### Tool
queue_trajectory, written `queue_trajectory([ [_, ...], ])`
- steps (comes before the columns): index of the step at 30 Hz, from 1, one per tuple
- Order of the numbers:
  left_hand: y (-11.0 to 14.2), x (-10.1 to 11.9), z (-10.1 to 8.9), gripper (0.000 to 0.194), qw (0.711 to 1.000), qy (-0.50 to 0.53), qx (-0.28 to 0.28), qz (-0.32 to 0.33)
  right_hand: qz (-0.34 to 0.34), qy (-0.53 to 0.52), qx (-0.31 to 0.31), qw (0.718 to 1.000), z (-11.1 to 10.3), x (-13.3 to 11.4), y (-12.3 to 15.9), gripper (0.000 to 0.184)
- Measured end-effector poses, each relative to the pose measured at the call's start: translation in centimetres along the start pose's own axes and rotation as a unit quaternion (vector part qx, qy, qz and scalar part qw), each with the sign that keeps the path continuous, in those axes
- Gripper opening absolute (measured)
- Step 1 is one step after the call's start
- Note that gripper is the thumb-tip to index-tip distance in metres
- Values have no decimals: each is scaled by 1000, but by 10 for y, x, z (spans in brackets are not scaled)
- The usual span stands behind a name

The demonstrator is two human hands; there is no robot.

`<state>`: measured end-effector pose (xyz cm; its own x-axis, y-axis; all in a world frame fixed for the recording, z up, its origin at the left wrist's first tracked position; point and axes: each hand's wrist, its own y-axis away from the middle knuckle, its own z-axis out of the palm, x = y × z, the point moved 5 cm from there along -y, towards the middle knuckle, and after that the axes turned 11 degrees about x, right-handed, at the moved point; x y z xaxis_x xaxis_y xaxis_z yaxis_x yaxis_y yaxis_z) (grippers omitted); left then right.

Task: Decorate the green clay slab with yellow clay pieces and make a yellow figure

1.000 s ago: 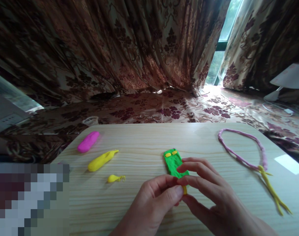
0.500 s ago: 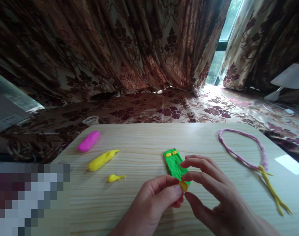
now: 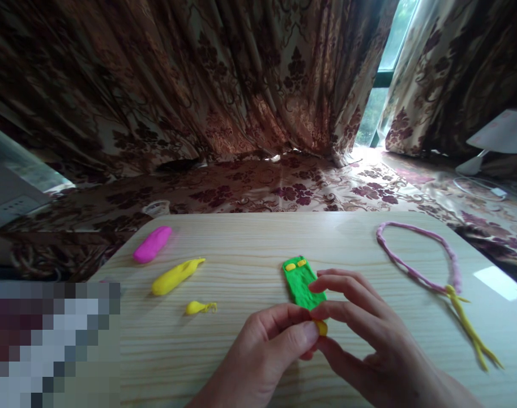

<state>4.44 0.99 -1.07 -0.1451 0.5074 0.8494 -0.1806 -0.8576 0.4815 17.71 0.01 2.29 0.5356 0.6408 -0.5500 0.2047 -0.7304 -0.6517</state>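
Note:
My left hand [image 3: 266, 354] and my right hand [image 3: 364, 334] meet near the table's front, and their fingertips pinch a small yellow clay bit [image 3: 321, 327] between them. Just beyond the fingers lies a flat green clay slab [image 3: 300, 280] with two small yellow pieces pressed on its far end. My right fingers cover the slab's near end.
On the light wooden table [image 3: 250, 238] lie a pink clay lump [image 3: 152, 245], a long yellow clay lump [image 3: 175, 276] and a small yellow clay scrap [image 3: 200, 307] at the left. A pink clay loop with yellow tails [image 3: 432, 272] lies at the right. Patterned curtains hang behind.
The yellow bit, showing as a flattened disc half a second ago, is now pinched tighter between both hands' fingertips. The hands have barely shifted.

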Motion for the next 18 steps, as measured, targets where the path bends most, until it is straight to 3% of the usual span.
queue_trajectory([
  [10, -2, -2, -1, 13, 1000, 17, 16, 4, -6, -4, 0, 1000, 0, 0, -1, 25],
  [15, -4, 3, 1, 17, 999, -33, -15, 32, -4, -13, 0, 1000, -1, -2, -2, 33],
  [18, -7, 8, 1, 14, 995, -65, -17, 75, 36, -19, -1, 999, -6, -2, -3, 29],
])
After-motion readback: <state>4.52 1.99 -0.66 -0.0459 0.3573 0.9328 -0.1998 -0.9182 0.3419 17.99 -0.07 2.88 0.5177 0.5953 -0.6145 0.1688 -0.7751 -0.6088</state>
